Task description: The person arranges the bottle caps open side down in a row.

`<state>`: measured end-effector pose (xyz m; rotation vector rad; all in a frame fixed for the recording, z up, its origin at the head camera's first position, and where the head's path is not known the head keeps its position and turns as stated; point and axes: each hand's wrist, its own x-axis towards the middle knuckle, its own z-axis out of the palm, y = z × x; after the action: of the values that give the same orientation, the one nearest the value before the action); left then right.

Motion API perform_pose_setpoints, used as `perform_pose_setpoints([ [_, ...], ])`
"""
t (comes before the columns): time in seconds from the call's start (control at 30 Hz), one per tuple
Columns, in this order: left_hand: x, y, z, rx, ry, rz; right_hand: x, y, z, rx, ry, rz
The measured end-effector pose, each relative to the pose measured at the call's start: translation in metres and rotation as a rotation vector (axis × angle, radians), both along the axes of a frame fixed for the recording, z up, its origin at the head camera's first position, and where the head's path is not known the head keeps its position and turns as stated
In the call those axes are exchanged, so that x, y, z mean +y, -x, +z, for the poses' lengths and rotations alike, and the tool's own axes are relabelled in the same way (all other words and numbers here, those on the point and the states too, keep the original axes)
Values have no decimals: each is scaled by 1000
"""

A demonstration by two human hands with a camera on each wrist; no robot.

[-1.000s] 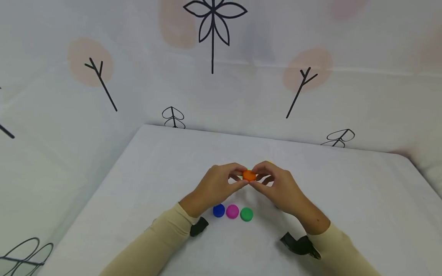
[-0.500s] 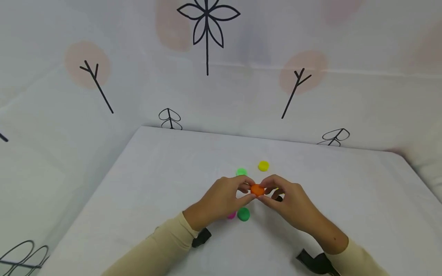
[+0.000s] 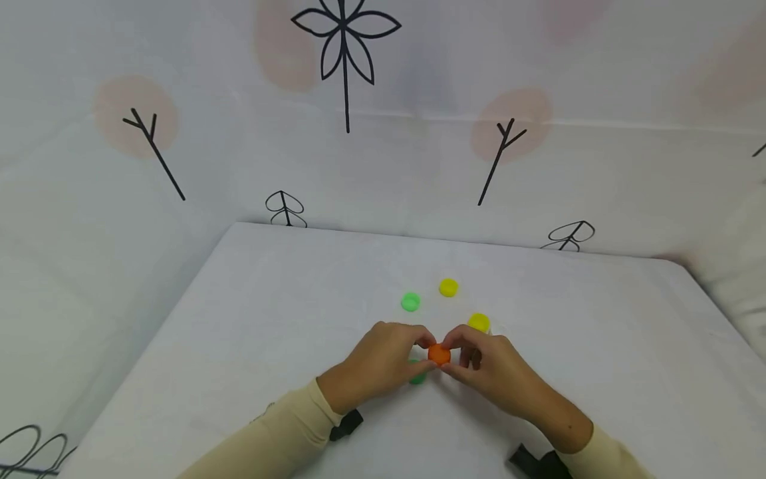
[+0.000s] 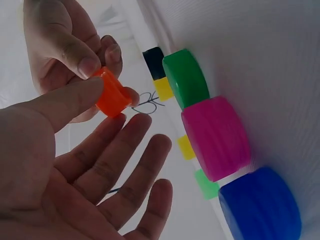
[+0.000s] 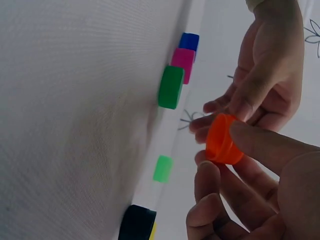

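Observation:
An orange plastic bottle cap [image 3: 439,354] is held between both hands above the table. My left hand [image 3: 383,359] pinches its left side with thumb and forefinger; its other fingers are spread in the left wrist view. My right hand [image 3: 499,372] pinches the opposite side. The right wrist view shows the cap's [image 5: 223,140] hollow side. Just below the hands, a green cap [image 3: 417,378] is partly covered by the left thumb. Magenta [image 4: 216,138] and blue caps [image 4: 261,207] stand beside it in the left wrist view, hidden in the head view.
Farther back on the white table [image 3: 287,286] lie a light green cap [image 3: 410,302] and a yellow cap [image 3: 449,287]. Another yellow cap [image 3: 479,322] is beyond the right hand. A black cap [image 5: 137,222] shows in the right wrist view. A patterned cloth wall [image 3: 407,166] stands behind.
Both hands have come lower and nearer to me, still holding the orange cap. The yellow and light green caps have come into view; the blue and magenta ones are now covered.

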<state>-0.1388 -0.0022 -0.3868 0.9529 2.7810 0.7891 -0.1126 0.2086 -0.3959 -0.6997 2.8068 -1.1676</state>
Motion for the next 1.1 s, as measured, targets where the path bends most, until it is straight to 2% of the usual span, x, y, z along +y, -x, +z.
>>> perform_pose_setpoints([
  [0.13, 1, 0, -4, 91, 76, -26, 1, 2, 0, -44, -29, 40],
  [0.2, 1, 0, -6, 104, 99, -35, 2, 3, -1, -65, -44, 53],
  [0.57, 1, -2, -13, 88, 156, -54, 0, 5, -9, -160, -114, 44],
  [1.1, 0, -5, -14, 75, 164, -90, -2, 2, -12, -128, -176, 52],
])
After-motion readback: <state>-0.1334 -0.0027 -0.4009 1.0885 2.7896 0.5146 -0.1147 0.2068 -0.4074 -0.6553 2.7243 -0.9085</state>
